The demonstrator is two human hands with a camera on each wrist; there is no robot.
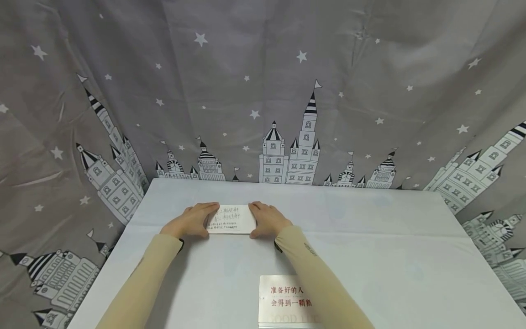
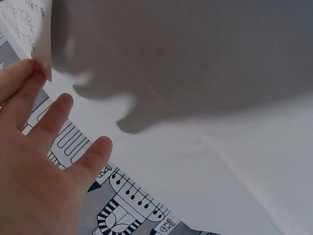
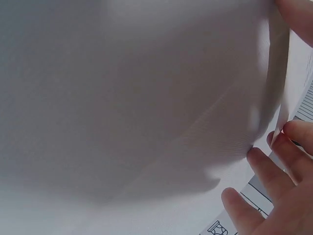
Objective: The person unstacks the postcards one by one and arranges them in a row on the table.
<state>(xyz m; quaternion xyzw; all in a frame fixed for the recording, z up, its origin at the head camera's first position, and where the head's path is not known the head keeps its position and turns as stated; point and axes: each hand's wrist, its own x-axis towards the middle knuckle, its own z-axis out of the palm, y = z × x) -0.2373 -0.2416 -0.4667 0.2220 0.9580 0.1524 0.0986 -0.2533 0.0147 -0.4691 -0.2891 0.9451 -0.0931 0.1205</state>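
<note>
A small white sheet of paper [image 1: 232, 218] with rows of dark handwriting is held by its two side edges above the white tabletop. My left hand [image 1: 192, 221] pinches its left edge, thumb at the near corner and fingers at the far one. On the opposite edge my right hand [image 1: 270, 220] grips the same way. The left wrist view shows two fingertips together at a corner of the paper, the other fingers spread. In the right wrist view the paper's edge [image 3: 279, 58] looks bowed between thumb and fingers. Shadows of the hands fall on the cloth.
A cream notepad [image 1: 279, 313] with red printed characters lies near the table's front, partly hidden under my right forearm. White cloth with a crease covers the table [image 1: 370, 256]. A grey curtain [image 1: 230, 68] printed with stars and castles hangs behind and along both sides.
</note>
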